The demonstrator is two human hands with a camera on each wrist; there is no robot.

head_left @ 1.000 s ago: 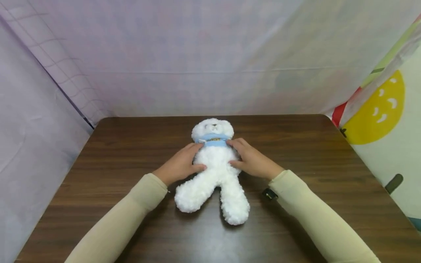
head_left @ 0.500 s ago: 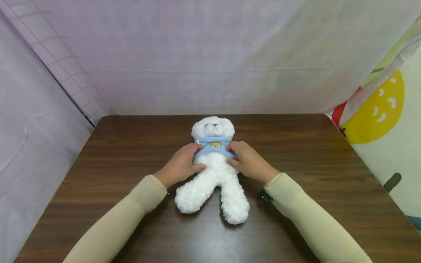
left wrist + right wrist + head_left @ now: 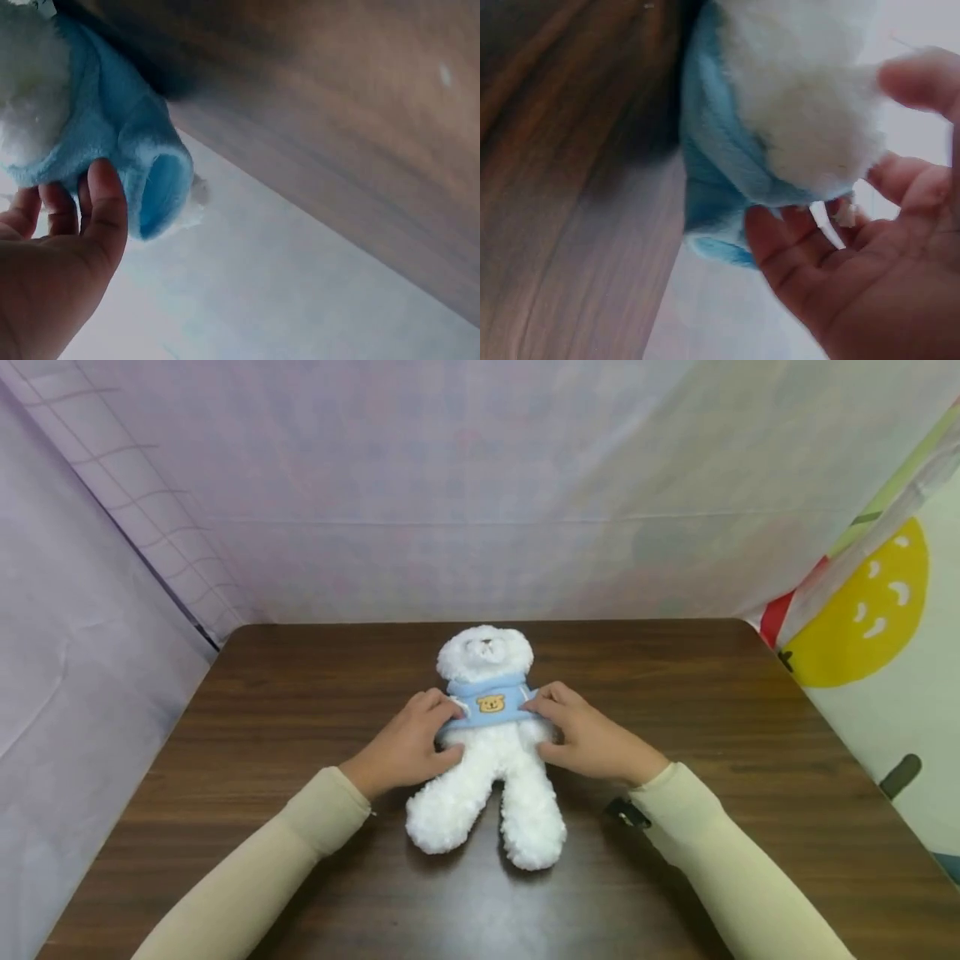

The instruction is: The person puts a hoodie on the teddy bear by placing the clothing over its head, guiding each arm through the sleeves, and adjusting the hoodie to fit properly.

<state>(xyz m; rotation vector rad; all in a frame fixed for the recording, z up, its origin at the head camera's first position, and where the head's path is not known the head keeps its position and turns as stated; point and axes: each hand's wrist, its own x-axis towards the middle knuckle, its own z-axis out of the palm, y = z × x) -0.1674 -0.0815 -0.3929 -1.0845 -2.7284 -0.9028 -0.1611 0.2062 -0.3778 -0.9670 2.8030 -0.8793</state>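
Tabletop (image 3: 315, 693), plush bear (image 3: 491, 750) between hands (image 3: 408, 745) (image 3: 592, 739)

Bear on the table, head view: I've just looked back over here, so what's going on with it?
A person is handling a white bear that lies face up on the table. The left hand and right hand hold opposite sides of its blue top, which sits around the chest. In the left wrist view, a sleeve opens with no arm showing through it.
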